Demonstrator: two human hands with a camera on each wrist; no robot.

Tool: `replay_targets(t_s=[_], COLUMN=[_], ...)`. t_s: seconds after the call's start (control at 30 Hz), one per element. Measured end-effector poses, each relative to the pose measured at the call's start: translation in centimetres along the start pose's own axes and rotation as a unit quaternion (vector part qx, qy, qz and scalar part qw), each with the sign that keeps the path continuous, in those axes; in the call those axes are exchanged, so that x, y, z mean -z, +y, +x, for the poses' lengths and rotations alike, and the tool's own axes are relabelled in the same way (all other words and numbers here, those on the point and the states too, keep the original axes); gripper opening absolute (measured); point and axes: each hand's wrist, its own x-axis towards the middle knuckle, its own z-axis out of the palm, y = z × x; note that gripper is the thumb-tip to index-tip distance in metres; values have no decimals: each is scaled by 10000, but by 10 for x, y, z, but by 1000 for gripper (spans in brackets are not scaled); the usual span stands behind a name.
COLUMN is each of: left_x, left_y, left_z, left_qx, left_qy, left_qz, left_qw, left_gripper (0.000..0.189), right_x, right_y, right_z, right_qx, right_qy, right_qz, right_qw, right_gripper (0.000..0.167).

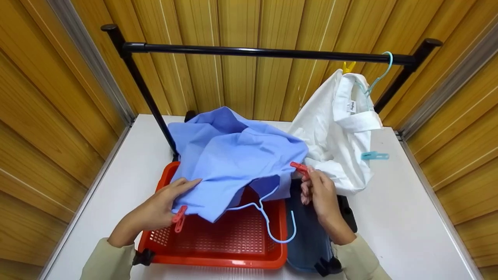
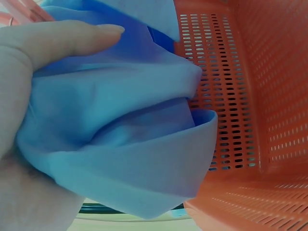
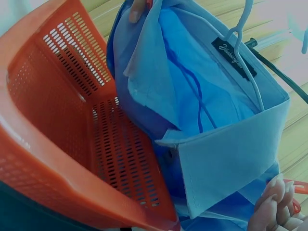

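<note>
A light blue garment (image 1: 245, 151) spreads over the red basket (image 1: 218, 262), with a pale blue hanger (image 1: 266, 221) inside its opening. My left hand (image 1: 159, 206) grips the garment's left side, thumb on top and the other fingers hidden beneath the cloth. Beside that hand, a red clothespin (image 1: 179, 219) is clipped at the garment's left end. At the right end, my right hand (image 1: 321, 190) pinches a second red clothespin (image 1: 298, 168), whose tip meets the cloth. A dark label (image 3: 233, 57) shows inside the garment in the right wrist view.
A black rack (image 1: 249, 51) spans the back. From its right end hangs a white garment (image 1: 323, 128) on a teal hanger (image 1: 383, 76), with a yellow clothespin (image 1: 349, 67) and a teal clothespin (image 1: 374, 155). A dark blue container (image 1: 307, 233) stands right of the basket.
</note>
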Motion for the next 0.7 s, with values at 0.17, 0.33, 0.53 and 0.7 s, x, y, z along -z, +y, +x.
replay_targets(t_s=[0.17,0.33,0.53,0.7], left_x=[0,-2,-3,-3], left_y=[-1,-3,2,4], left_z=[0,0,-1,-2], left_qx=[-111,-429,-101,-3], left_qy=[70,409,653,821], left_qz=[30,239,706,1038], left_qw=[9999,9980,9953,9912], left_gripper=[73,69,67,67], right_x=[0,-1,-1,-1], right_y=[-1,-2,-4,-5], right_z=[-1,0,-1,-1], right_qx=[32,-8,-40,-19], right_qy=[12,63,77,102], right_qz=[191,358,428,471], right_qw=[9998,9993,9990,9988], right_gripper=[34,34,34,34])
